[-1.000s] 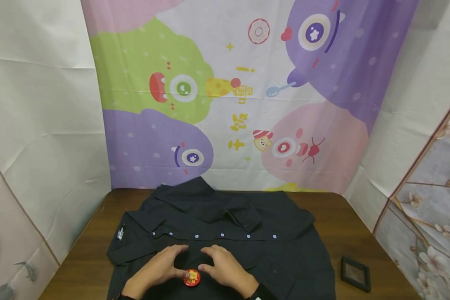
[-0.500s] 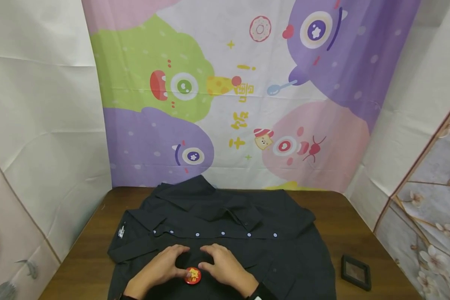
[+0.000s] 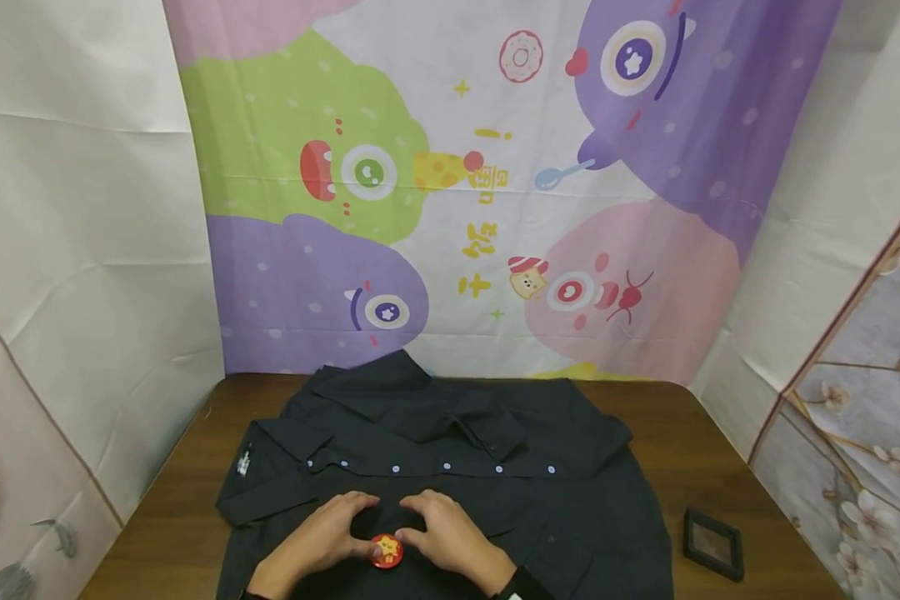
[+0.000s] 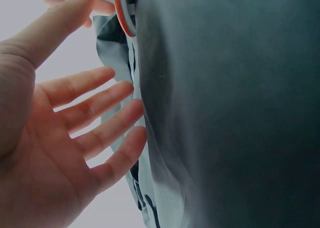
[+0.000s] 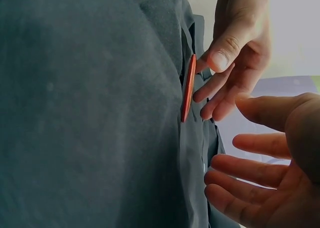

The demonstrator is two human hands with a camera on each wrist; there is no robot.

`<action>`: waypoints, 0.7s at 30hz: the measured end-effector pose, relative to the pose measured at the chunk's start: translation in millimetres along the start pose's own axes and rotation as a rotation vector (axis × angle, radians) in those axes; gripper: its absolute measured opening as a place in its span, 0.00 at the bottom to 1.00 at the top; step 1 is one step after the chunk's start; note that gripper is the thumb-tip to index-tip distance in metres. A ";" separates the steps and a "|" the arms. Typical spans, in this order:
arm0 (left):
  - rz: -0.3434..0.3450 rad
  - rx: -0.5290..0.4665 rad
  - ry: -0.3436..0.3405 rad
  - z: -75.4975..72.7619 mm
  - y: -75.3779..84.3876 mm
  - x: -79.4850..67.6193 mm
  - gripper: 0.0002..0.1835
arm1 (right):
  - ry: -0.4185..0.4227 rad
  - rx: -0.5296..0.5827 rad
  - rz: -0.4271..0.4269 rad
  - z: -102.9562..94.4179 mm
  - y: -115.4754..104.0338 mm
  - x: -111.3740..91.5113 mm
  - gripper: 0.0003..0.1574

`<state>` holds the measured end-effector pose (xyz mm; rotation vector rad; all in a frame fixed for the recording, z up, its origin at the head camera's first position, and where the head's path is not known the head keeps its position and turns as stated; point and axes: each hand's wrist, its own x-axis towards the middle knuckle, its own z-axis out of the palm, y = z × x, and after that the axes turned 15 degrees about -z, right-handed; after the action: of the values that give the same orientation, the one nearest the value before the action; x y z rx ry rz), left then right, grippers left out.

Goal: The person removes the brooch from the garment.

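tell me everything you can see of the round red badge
The badge is round and thin, its red face printed with a yellow figure. It looks like smooth metal or plastic. It lies face up on the dark shirt, between the left hand and the right hand. In the head view the left thumb overlaps its edge; whether it touches is unclear.

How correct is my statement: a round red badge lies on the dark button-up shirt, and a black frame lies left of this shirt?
The black frame lies right of the dark button-up shirt, not left, as the head view shows. The round red badge is placed correctly.
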<state>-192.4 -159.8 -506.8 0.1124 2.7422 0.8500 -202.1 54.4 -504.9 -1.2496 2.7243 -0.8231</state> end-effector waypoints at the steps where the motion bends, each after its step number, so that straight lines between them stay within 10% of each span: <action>1: 0.002 0.000 0.001 0.1 -0.1 -0.1 0.38 | 0.001 0.000 -0.003 0.3 0.1 0.0 0.25; 21: 0.045 0.017 0.011 0.0 -2.3 -0.5 0.38 | -0.027 -0.031 -0.059 6.0 0.7 0.7 0.24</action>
<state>-192.0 -161.8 -508.0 0.1732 2.7676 0.8412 -201.6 51.6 -510.3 -1.3423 2.7015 -0.7667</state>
